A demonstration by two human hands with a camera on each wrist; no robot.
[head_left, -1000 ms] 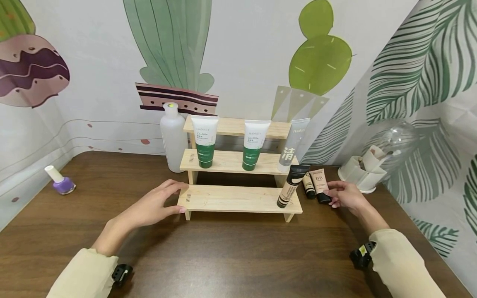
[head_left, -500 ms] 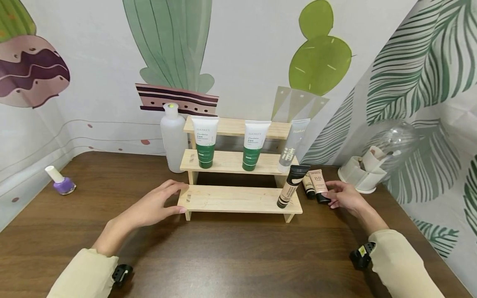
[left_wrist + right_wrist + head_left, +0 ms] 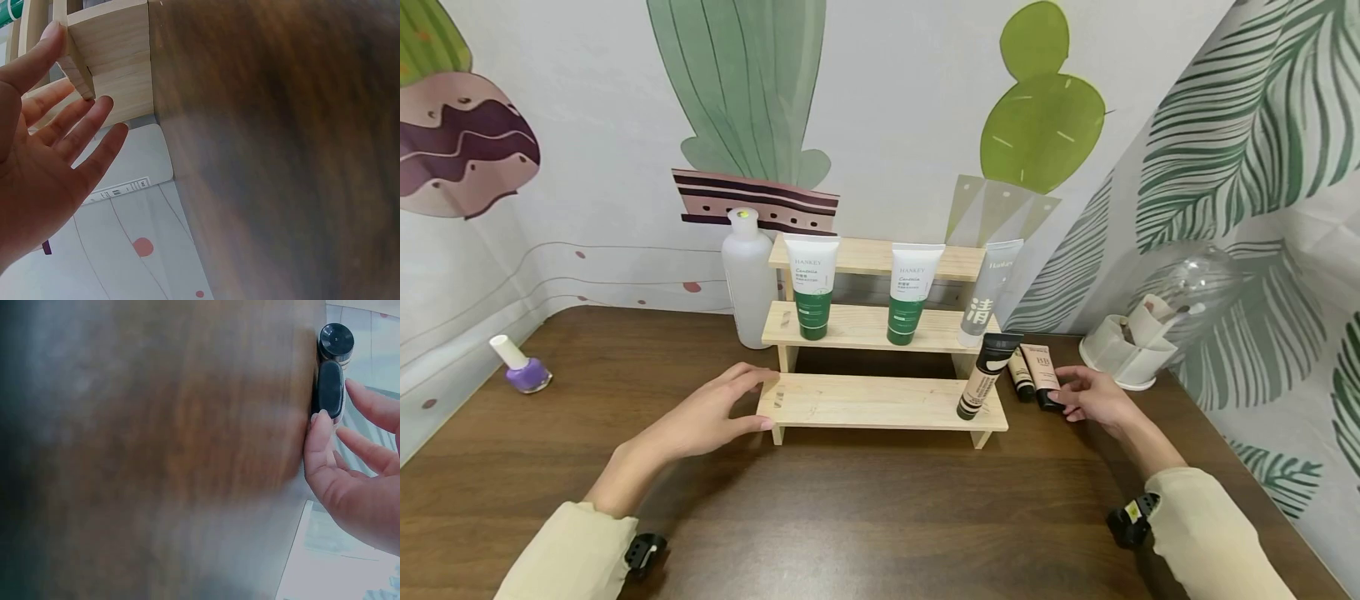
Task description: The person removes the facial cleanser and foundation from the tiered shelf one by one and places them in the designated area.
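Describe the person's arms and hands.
The left sleeve and right sleeve are pale yellow. The left wrist camera and right wrist camera are black, the latter with a yellow mark. The left hand and right hand look bare, without rings.

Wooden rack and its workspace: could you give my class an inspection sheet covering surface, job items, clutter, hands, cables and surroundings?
Surface: brown wood-grain table.
Job items: wooden rack; two green-and-white tubes and a grey tube standing on its middle shelf; black-and-beige tube standing on the lowest shelf; BB tube and small beige tube lying on the table, right of the rack.
Clutter: white bottle by the rack's left end; purple nail polish far left; white holder and clear dome at right.
Hands: left hand at the lowest shelf's left end; right hand at the BB tube's black cap, grip unclear.
Cables: nothing seen.
Surroundings: wall cloth printed with cacti and leaves.
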